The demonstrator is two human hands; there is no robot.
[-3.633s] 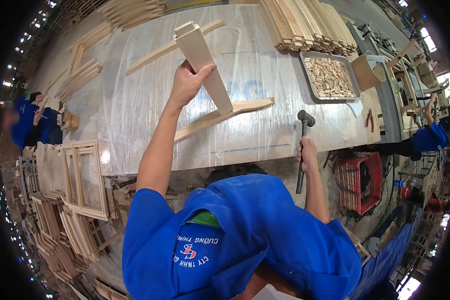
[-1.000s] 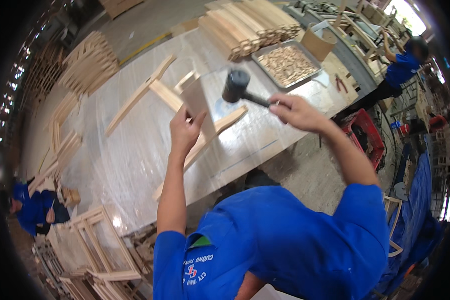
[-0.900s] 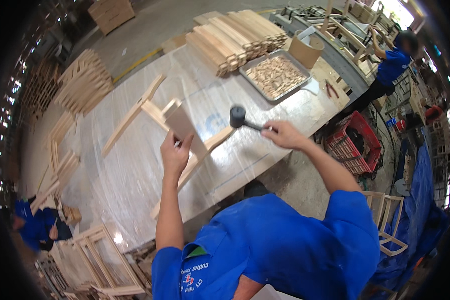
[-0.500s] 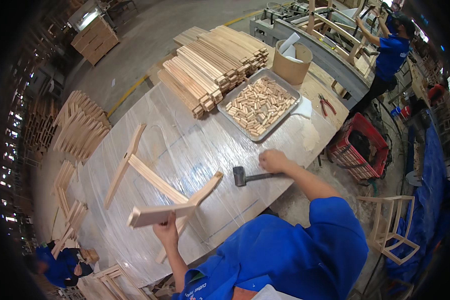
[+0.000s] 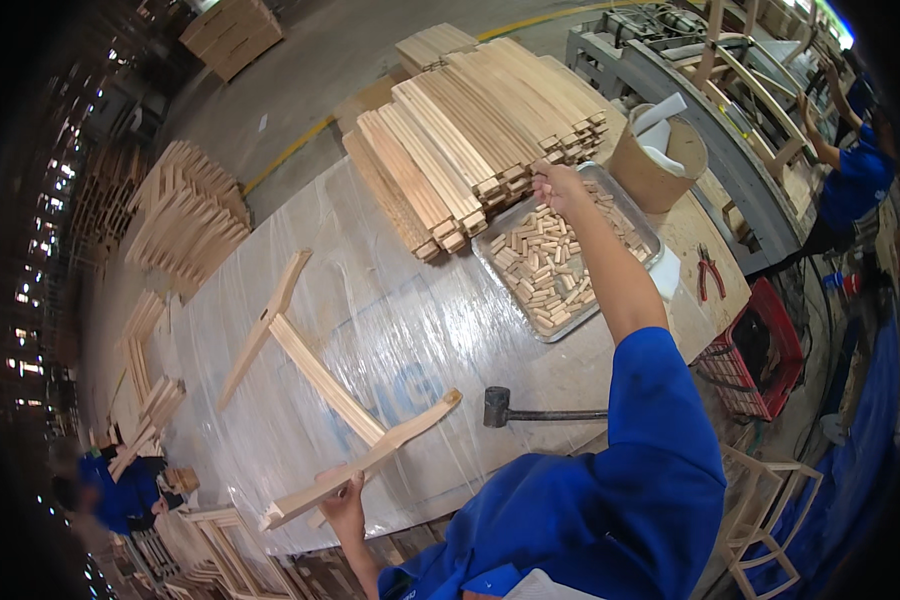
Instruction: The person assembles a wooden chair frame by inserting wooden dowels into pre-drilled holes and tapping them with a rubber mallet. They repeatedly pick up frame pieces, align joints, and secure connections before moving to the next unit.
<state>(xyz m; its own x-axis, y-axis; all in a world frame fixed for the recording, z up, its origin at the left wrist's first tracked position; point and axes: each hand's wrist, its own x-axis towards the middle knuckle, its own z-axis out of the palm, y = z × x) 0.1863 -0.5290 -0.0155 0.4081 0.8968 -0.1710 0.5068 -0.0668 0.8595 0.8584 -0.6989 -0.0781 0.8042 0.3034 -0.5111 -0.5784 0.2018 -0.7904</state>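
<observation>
My left hand grips the near end of a wooden frame piece, three joined slats lying flat on the plastic-covered table. My right hand stretches far out and closes on the end of a slat in the stack of wooden slats, just above a metal tray full of short wooden dowels. A black-headed mallet lies on the table near its front edge, untouched.
A cardboard tub stands right of the tray, red-handled pliers beyond it. A red crate sits beside the table. Finished frames pile up on the floor at left. Another person in blue works at right.
The right hand put the mallet down on the table and reached out to the slat stack. The left hand laid the frame piece flat and holds its near end.
</observation>
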